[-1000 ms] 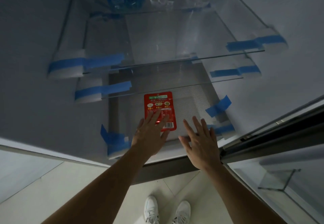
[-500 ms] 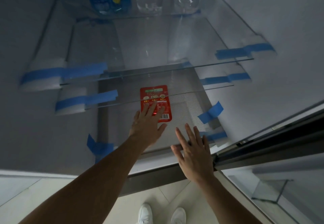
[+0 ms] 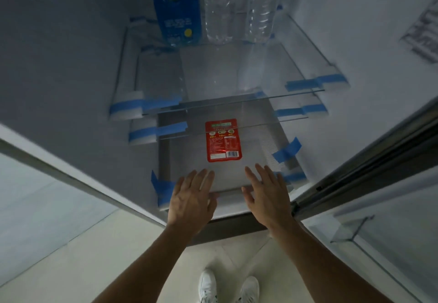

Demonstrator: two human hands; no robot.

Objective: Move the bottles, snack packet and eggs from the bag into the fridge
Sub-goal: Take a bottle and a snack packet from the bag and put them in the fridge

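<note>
The snack packet lies flat on the fridge's lowest shelf, just beyond both hands, while two clear bottles and a blue carton stand on the far upper shelf. The left hand and right hand hover open and empty near the shelf's front edge. The packet step looks finished; next the person would likely go to the bag, unseen here, for the eggs.

No legible text on packaging
</note>
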